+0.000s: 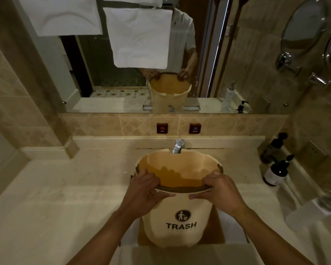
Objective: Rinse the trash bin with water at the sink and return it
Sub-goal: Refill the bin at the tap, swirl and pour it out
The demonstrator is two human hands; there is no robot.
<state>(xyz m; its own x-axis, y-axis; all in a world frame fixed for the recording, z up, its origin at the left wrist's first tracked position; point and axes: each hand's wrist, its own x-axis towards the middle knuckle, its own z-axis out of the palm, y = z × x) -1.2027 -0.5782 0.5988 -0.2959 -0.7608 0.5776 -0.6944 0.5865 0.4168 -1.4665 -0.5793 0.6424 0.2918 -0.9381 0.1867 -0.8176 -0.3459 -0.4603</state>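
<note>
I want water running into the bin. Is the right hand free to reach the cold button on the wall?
Probably not yet. The right hand and left hand both grip the trash bin rim. The path to the cold button looks open, past the faucet, once it lets go.

1. This is a bathroom, seemingly in a hotel or guest house.
2. A pale stone counter [55, 188] runs wall to wall with a sink [231, 226] sunk into it.
3. A chrome tap [178, 146] rises at the back of the sink; two wall buttons [162, 128] above it read HOT and COLD.
4. A wide mirror [208, 54] covers the wall above a band of beige tiles [103, 124].
5. White towels [139, 37] hang in front of the mirror.
6. Dark pump bottles [276, 169] stand at the counter's right end.
7. A round swivel mirror [304, 23] is fixed to the right wall.
</note>
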